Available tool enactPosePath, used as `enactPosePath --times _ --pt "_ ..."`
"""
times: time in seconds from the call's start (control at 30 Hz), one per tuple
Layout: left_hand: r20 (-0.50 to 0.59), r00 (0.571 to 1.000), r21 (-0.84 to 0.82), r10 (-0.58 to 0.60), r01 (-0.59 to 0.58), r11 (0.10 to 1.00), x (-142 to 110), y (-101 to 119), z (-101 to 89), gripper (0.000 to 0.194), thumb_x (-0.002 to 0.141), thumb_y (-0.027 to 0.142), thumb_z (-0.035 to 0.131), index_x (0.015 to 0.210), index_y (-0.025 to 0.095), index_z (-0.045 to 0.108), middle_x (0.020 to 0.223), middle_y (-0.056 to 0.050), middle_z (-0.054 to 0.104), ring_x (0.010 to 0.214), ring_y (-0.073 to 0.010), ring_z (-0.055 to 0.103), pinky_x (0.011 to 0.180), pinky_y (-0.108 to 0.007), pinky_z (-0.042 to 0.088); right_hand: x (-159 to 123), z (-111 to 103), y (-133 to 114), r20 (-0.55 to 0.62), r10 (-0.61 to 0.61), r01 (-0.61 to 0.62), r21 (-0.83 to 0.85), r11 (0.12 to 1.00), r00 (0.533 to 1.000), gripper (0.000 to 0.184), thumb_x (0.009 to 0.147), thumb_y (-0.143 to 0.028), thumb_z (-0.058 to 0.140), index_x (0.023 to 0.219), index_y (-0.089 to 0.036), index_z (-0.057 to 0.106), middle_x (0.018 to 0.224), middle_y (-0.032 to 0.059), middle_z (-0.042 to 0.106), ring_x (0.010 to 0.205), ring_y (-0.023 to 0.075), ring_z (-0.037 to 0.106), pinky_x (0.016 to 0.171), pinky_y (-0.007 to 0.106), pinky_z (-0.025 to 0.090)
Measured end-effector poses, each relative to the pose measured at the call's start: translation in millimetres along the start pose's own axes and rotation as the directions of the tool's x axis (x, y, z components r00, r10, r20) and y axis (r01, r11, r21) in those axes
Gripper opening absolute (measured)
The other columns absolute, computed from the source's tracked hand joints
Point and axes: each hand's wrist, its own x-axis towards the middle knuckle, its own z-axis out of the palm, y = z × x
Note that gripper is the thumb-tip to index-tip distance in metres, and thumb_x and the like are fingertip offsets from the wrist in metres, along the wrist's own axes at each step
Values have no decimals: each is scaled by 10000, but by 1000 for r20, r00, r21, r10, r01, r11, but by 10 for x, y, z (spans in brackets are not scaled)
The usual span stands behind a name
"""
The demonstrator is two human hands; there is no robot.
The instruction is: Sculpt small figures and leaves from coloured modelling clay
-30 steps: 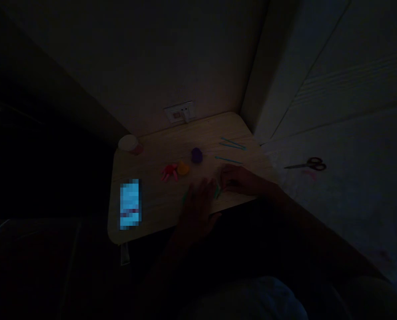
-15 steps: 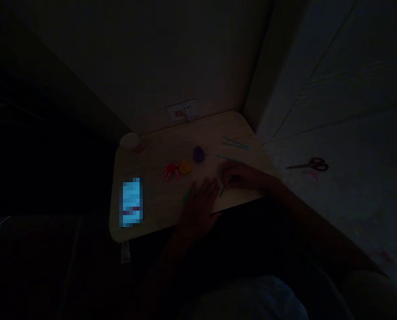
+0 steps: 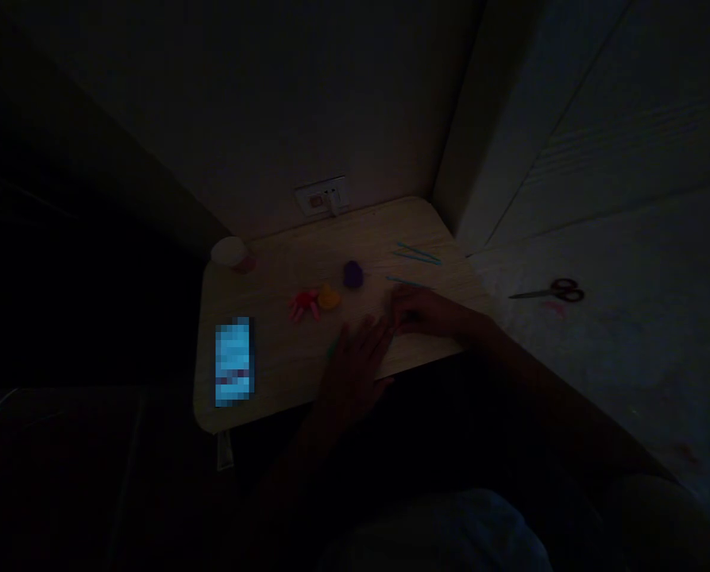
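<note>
The scene is very dark. My left hand (image 3: 355, 365) lies near the front edge of a small wooden table (image 3: 283, 373), fingers stretched forward over a green piece that peeks out at its left side. My right hand (image 3: 420, 311) rests just beyond it with fingers curled close to the left fingertips; what they pinch is too dark to make out. Ahead of the hands lie a red clay figure (image 3: 303, 304), an orange lump (image 3: 329, 298) and a purple lump (image 3: 353, 274). Thin teal sticks (image 3: 418, 254) lie at the table's far right.
A lit phone (image 3: 234, 361) lies on the table's left part. A white lidded pot (image 3: 229, 253) stands at the back left corner. A wall socket (image 3: 322, 197) sits behind the table. Scissors (image 3: 549, 292) lie on the pale surface to the right.
The green piece seen between my hands earlier is now mostly covered. My right hand has drawn slightly up and left, and my left fingers have stretched forward toward it.
</note>
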Motion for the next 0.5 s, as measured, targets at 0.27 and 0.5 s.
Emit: enactPosePath --times 0.27,0.5 --pt "25 999 6 28 -28 1000 -16 -30 15 908 994 456 589 1690 119 113 1747 -152 244 1645 -312 138 1324 -586 118 -56 12 -77 17 -18 18 12 1000 1000 139 977 -259 693 859 -188 706 917 67 698 951 227 637 885 360 485" --pt "24 999 -31 31 -30 999 -7 -51 36 845 989 426 597 1677 133 203 1744 -144 257 1645 -320 139 1320 -594 106 -39 107 -49 -62 -22 18 -66 998 998 146 970 -261 694 839 -197 700 911 70 687 948 241 608 869 375 484"
